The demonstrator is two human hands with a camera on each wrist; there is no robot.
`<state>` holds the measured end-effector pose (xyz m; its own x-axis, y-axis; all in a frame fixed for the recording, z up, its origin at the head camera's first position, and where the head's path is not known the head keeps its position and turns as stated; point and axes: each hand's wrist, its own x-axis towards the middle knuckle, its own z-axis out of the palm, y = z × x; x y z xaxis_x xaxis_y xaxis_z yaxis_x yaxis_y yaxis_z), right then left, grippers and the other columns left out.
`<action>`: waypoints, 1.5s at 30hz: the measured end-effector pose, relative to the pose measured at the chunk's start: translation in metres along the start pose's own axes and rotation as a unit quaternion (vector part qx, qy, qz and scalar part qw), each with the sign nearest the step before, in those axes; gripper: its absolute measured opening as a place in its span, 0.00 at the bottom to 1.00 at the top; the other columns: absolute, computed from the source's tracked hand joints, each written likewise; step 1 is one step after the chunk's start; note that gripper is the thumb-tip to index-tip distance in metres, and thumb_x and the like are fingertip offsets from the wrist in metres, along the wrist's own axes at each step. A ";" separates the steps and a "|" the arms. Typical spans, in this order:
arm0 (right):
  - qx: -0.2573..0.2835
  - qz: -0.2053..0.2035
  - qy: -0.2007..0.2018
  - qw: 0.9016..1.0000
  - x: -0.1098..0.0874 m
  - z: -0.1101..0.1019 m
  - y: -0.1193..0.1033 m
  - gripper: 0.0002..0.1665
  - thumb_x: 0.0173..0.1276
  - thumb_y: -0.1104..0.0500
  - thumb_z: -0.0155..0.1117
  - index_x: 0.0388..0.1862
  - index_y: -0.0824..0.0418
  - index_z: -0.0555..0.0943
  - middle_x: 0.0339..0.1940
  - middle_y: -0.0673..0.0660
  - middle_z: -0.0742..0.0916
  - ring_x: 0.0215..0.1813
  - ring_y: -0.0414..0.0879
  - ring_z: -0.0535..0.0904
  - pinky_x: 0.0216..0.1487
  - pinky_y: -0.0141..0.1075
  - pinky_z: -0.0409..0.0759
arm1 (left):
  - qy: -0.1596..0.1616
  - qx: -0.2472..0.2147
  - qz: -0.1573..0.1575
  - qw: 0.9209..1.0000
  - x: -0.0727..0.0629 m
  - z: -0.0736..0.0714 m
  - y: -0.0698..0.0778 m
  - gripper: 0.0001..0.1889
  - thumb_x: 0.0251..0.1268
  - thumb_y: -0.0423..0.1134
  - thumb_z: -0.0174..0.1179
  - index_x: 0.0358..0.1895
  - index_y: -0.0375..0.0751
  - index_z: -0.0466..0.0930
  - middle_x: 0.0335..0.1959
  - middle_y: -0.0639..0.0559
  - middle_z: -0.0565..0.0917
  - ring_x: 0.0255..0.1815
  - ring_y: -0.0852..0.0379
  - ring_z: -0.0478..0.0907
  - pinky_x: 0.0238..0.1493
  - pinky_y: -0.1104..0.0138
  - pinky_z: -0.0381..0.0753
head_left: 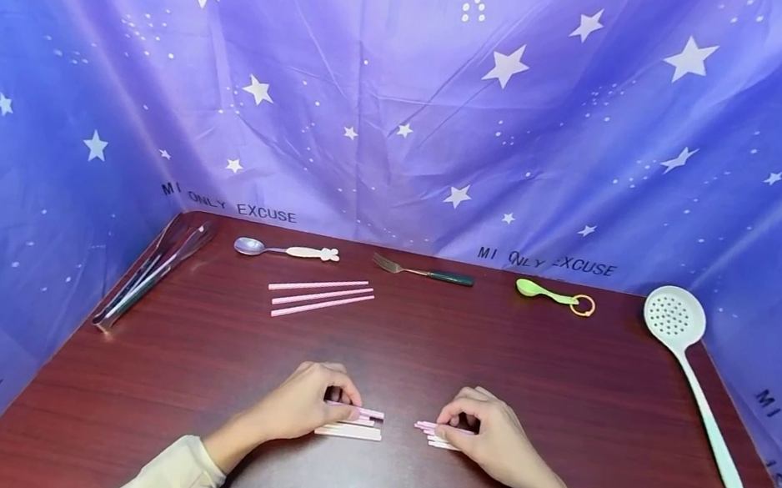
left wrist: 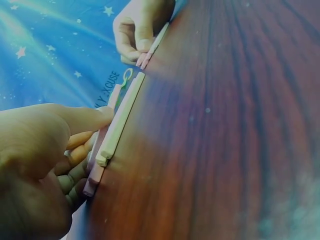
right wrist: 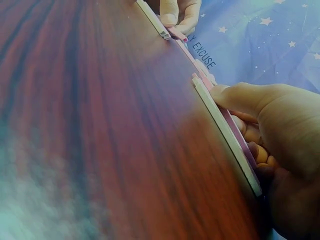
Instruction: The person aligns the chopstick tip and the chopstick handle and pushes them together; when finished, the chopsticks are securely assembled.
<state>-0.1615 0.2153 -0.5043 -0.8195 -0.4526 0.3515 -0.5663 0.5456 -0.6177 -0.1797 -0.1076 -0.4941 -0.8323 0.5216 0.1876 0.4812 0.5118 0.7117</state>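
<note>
My left hand pinches a pink chopstick between thumb and fingers, low over the table. Right beside that hand, on the near side, cream chopsticks lie side by side; the left wrist view shows these cream sticks along the thumb. Opposite, my right hand pinches pink chopsticks, and cream chopsticks run along its near side. In the right wrist view, thumb and curled fingers hold a pink stick behind the cream one. A short gap separates the two bundles' tips. Palms hide the outer ends.
Three pink chopsticks lie slanted farther back. Along the rear edge are a spoon, a fork and a small green spoon with a ring. Metal tongs lie left, a white skimmer right. Starry cloth encloses the table.
</note>
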 end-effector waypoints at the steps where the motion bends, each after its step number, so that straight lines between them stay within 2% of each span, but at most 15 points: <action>1: 0.002 0.002 0.001 1.000 -0.001 0.000 0.000 0.15 0.59 0.58 0.79 0.31 0.37 0.84 0.28 0.34 0.79 0.34 0.33 0.73 0.33 0.25 0.71 | 0.002 -0.002 0.002 1.000 0.001 0.000 0.001 0.05 0.59 0.39 0.74 0.33 0.56 0.89 0.27 0.67 0.79 0.30 0.73 0.74 0.36 0.75 0.75; 5: 0.039 0.008 -0.006 0.999 -0.001 -0.005 -0.001 0.13 0.61 0.60 0.78 0.32 0.40 0.85 0.28 0.37 0.80 0.33 0.33 0.74 0.33 0.26 0.74 | 0.017 -0.004 0.005 1.000 0.002 -0.003 0.007 0.04 0.59 0.38 0.74 0.33 0.55 0.89 0.27 0.67 0.80 0.32 0.72 0.75 0.38 0.74 0.76; 9: 0.080 -0.001 -0.016 0.997 0.003 -0.016 -0.006 0.10 0.64 0.62 0.76 0.33 0.45 0.86 0.29 0.42 0.82 0.33 0.33 0.76 0.32 0.28 0.76 | 0.036 -0.004 0.009 0.999 0.002 -0.015 0.017 0.05 0.61 0.38 0.74 0.34 0.55 0.88 0.29 0.66 0.79 0.32 0.69 0.74 0.37 0.73 0.75; 12: 0.071 -0.013 -0.004 0.997 0.009 -0.027 -0.010 0.10 0.64 0.62 0.76 0.34 0.45 0.86 0.30 0.43 0.82 0.33 0.34 0.77 0.32 0.29 0.77 | 0.048 -0.006 0.021 0.999 0.007 -0.027 0.026 0.05 0.62 0.38 0.73 0.35 0.56 0.88 0.30 0.65 0.79 0.32 0.68 0.74 0.35 0.73 0.76; 18: 0.042 -0.008 0.036 0.998 0.025 -0.054 -0.026 0.14 0.63 0.63 0.77 0.35 0.42 0.86 0.31 0.39 0.82 0.32 0.33 0.75 0.28 0.29 0.73 | 0.092 0.002 0.059 0.994 0.025 -0.052 0.047 0.05 0.62 0.37 0.73 0.36 0.53 0.88 0.30 0.64 0.83 0.31 0.68 0.77 0.34 0.72 0.78; 22: 0.041 -0.023 0.045 0.998 0.040 -0.066 -0.038 0.09 0.63 0.63 0.76 0.35 0.48 0.87 0.32 0.40 0.82 0.32 0.35 0.74 0.28 0.28 0.70 | 0.116 -0.001 0.079 0.990 0.035 -0.062 0.059 0.04 0.62 0.37 0.73 0.37 0.51 0.89 0.29 0.63 0.83 0.31 0.66 0.77 0.33 0.71 0.77; 25: 0.051 -0.039 0.055 0.996 0.050 -0.069 -0.046 0.09 0.63 0.64 0.76 0.35 0.49 0.87 0.34 0.42 0.83 0.34 0.35 0.75 0.30 0.28 0.71 | 0.120 -0.011 0.086 0.989 0.040 -0.063 0.066 0.03 0.63 0.37 0.72 0.37 0.50 0.89 0.29 0.62 0.83 0.30 0.65 0.76 0.33 0.71 0.76; 29: 0.067 -0.063 0.073 0.993 0.058 -0.066 -0.052 0.16 0.61 0.67 0.77 0.37 0.46 0.86 0.35 0.43 0.84 0.36 0.36 0.78 0.32 0.27 0.74 | 0.121 -0.010 0.093 0.988 0.039 -0.061 0.071 0.03 0.63 0.37 0.73 0.37 0.51 0.89 0.28 0.62 0.82 0.30 0.66 0.75 0.33 0.71 0.75; 36: 0.072 -0.071 0.081 0.992 0.057 -0.064 -0.057 0.17 0.59 0.70 0.77 0.37 0.48 0.87 0.34 0.42 0.84 0.37 0.36 0.79 0.32 0.28 0.75 | 0.119 -0.006 0.107 0.987 0.033 -0.060 0.070 0.02 0.64 0.39 0.72 0.37 0.50 0.89 0.29 0.64 0.82 0.31 0.67 0.75 0.33 0.72 0.76; 45: 0.069 -0.087 0.078 0.991 0.056 -0.060 -0.065 0.17 0.59 0.69 0.77 0.37 0.47 0.87 0.35 0.42 0.84 0.37 0.35 0.80 0.33 0.27 0.76 | 0.109 -0.006 0.112 0.988 0.033 -0.056 0.073 0.03 0.63 0.39 0.73 0.37 0.50 0.89 0.29 0.64 0.83 0.30 0.67 0.76 0.33 0.72 0.76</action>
<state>-0.1759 0.1968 -0.4026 -0.7198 -0.4110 0.5595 -0.6921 0.3617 -0.6246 -0.1873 -0.0913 -0.3981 -0.7460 0.4604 0.4812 0.6571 0.3918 0.6440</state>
